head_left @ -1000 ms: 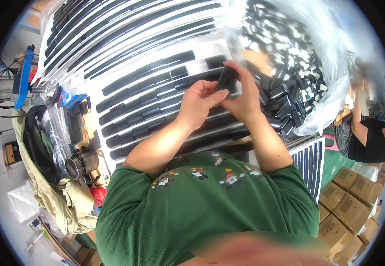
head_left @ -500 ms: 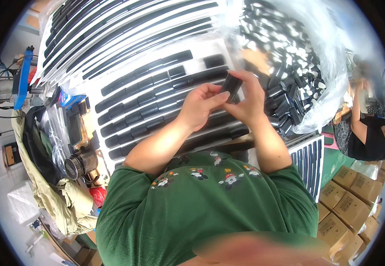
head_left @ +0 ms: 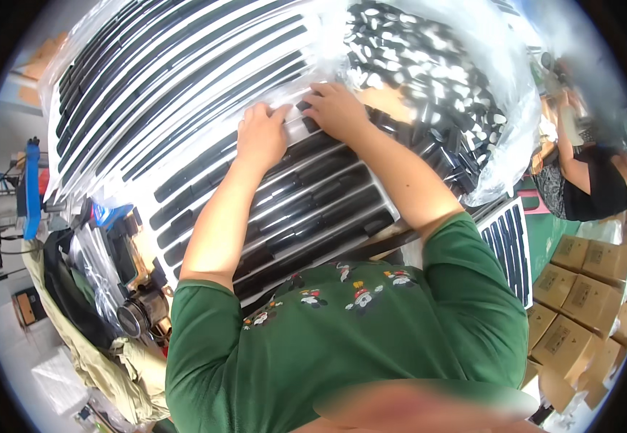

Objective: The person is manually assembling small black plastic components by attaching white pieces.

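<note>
My right hand rests at the far edge of a white tray, its fingers bent over a short black tube-like piece that shows partly under them. Beside it, my left hand reaches over the same far rows, thumb apart from the bent fingers and nothing visible held in it. Between the two hands a bare strip of the white tray shows. Glossy black pieces lie end to end in long rows nearer to me. My fingertips are partly hidden.
Stacked white trays with black rows stand beyond my hands. A plastic-lined heap of loose black and white pieces lies at far right. Cardboard boxes and another person are farther right; a jacket hangs left.
Both hands have moved away from me and leftward, from holding a black piece up between them to lying over the tray's far rows. The view has shifted slightly.
</note>
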The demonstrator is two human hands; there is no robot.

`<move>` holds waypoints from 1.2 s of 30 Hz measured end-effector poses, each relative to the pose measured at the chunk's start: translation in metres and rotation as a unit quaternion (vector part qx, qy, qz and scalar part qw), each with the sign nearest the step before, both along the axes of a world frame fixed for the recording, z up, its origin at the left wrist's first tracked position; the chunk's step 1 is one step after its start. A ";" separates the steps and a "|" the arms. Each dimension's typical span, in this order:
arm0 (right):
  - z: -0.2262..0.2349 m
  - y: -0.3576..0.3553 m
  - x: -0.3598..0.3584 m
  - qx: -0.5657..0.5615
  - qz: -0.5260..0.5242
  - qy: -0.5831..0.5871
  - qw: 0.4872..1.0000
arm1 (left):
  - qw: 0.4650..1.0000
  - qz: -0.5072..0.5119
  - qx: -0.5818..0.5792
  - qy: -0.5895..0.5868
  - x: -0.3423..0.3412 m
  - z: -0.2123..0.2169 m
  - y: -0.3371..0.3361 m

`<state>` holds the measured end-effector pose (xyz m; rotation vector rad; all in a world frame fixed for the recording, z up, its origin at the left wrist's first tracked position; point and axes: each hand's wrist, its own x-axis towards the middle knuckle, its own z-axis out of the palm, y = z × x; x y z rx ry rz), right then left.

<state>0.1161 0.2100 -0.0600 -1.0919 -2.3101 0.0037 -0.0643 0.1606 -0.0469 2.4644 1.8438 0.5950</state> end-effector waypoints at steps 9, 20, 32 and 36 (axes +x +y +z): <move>0.031 0.039 0.115 -0.016 -0.281 -0.096 0.955 | 0.996 0.004 -0.076 0.041 -0.008 0.007 0.000; 0.055 0.001 0.134 -0.079 -0.264 0.118 0.954 | 0.539 0.039 -0.260 -0.800 0.016 0.000 -0.058; 0.037 -0.111 0.023 -0.296 -0.064 0.462 0.834 | 0.527 0.002 -0.201 -0.826 0.061 0.009 -0.101; 0.046 -0.114 0.030 -0.137 0.058 0.294 0.944 | 0.478 0.043 -0.261 -0.838 0.052 0.018 -0.103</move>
